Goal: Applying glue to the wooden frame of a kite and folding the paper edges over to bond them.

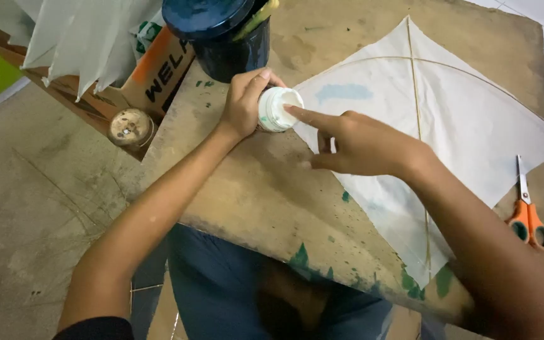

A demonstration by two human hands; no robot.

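My left hand [244,101] grips a small white glue jar [277,109], tipped on its side with the open mouth facing right. My right hand [360,141] points its index finger into the jar's mouth, the fingertip touching the white paste. Both hands are over a worn wooden board [253,182]. A white paper kite [448,119] with thin bamboo sticks crossing it lies flat on the board, partly under my right hand. A pale blue patch shows on the kite near its left corner.
A dark blue round container [221,34] stands at the board's far edge beside a cardboard box [158,72] with hanging white paper sheets. Orange-handled scissors [527,211] lie at the right edge. A small round lid [131,126] sits left. Concrete floor lies below.
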